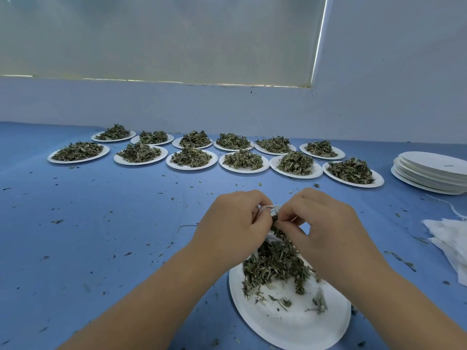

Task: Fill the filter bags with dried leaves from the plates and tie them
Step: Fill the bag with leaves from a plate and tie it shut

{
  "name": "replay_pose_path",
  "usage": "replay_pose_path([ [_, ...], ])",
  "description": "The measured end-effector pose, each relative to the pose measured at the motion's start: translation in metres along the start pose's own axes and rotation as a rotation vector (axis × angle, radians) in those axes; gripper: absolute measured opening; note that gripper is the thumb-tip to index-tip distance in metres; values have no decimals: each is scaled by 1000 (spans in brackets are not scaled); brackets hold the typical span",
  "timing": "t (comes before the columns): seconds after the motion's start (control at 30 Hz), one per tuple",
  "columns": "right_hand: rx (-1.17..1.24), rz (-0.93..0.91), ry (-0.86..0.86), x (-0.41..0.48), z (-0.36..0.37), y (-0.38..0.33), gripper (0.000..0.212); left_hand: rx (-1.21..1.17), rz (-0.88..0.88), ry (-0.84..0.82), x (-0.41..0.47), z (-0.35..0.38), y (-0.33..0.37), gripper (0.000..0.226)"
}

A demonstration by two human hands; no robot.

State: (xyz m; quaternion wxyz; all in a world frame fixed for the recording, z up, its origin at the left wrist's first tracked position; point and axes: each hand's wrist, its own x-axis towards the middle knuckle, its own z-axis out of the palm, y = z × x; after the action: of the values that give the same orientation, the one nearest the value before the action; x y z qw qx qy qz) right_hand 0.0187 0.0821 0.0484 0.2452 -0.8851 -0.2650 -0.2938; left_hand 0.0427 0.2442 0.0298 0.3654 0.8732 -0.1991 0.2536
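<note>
A white paper plate [290, 322] lies near me on the blue table, with a heap of dried leaves [275, 263] on its far half. Above the heap my left hand [232, 223] grips the mouth of a white filter bag [266, 209], most of which is hidden behind my fingers. My right hand [326, 223] pinches a tuft of dried leaves at the bag's opening. The two hands almost touch over the plate's far edge.
Two rows of several white plates heaped with dried leaves [192, 156] stand across the back of the table. A stack of bare plates [432, 173] sits at the far right, and a pile of white filter bags [449, 241] lies at the right edge. Leaf crumbs dot the blue table [101, 223].
</note>
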Motion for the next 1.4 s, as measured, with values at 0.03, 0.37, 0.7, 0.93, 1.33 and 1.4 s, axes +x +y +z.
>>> replay_pose_path([
  [0.03, 4, -16, 12, 0, 1, 0, 14, -3, 6, -5, 0, 0, 1, 13],
  [0.37, 88, -5, 26, -2, 4, -1, 14, -104, -105, 61, -1, -10, -1, 16],
  [0.7, 194, 323, -189, -8, 0, -6, 68, -221, -282, 100, 3, -11, -7, 21],
  [0.93, 195, 413, -147, -9, 22, -11, 63, -308, -325, 128, 2, -12, -2, 20],
  [1.33, 395, 374, 26, -7, 8, -11, 28, -234, -244, 147, -2, -11, -2, 24],
  [1.4, 367, 361, 47, -7, 9, -10, 27, -209, -205, 132, -3, -11, -1, 26],
])
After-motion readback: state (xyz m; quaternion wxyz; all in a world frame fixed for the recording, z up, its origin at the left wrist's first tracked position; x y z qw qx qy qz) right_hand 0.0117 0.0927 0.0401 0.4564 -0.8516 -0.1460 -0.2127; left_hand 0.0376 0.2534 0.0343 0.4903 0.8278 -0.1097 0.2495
